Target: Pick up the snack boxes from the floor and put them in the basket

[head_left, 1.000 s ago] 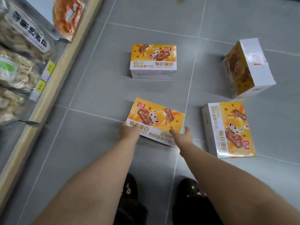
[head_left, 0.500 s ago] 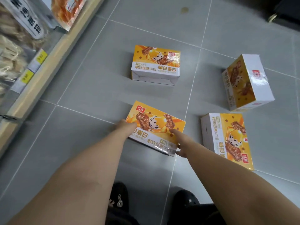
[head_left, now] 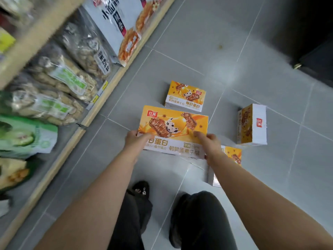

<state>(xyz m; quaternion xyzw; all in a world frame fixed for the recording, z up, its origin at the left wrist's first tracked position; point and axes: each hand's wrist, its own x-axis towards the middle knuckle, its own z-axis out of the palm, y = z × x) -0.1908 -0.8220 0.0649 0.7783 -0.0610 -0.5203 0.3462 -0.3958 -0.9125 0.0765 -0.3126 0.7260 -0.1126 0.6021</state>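
I hold an orange and white snack box (head_left: 173,127) above the grey floor, its printed face up. My left hand (head_left: 136,140) grips its left end and my right hand (head_left: 210,144) grips its right end, thumbs on top. A second box (head_left: 185,96) lies flat on the floor beyond it. A third box (head_left: 252,124) stands on its side to the right. A fourth box (head_left: 232,156) lies under my right forearm, mostly hidden. No basket is in view.
A low wooden shelf (head_left: 100,103) full of bagged snacks (head_left: 59,80) runs along the left. A dark object (head_left: 317,56) stands at the far right. My two dark shoes (head_left: 142,188) are on the tiles below the held box.
The box that lay on the floor between my hands has been lifted and now hangs above the tiles. The view has risen and swung toward the shelf.
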